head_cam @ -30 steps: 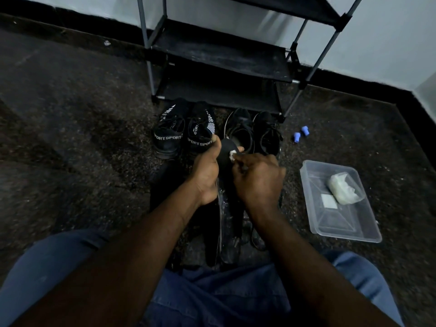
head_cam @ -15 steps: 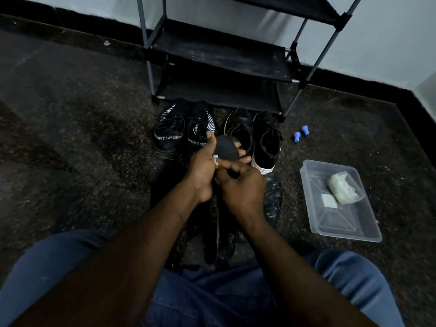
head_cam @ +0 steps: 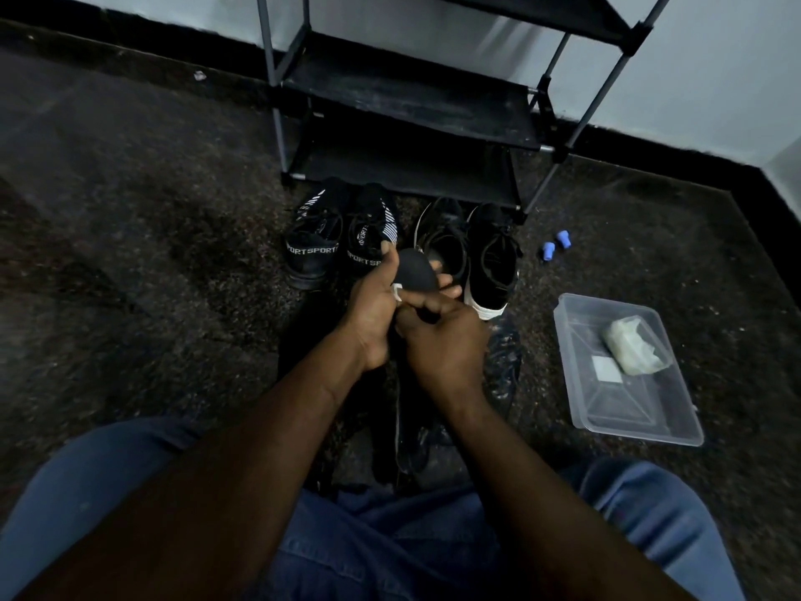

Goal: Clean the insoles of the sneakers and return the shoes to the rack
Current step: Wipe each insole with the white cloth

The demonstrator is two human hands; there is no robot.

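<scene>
Dark speckled floor [head_cam: 151,253] | rack [head_cam: 407,97] against wall [head_cam: 715,58] | left hand [head_cam: 372,310] fingers clamped on insole [head_cam: 417,274] | right hand [head_cam: 446,349] fingers pinching wipe [head_cam: 396,292]

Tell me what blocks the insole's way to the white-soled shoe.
Nothing visible does. The left hand holds the insole near that shoe, the right hand presses a white wipe on it; the shoe's opening is uncovered.

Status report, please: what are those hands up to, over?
Left hand grips black insole. Right hand pinches small white wipe against it. Sneakers on floor before rack, not yet shelved.
</scene>
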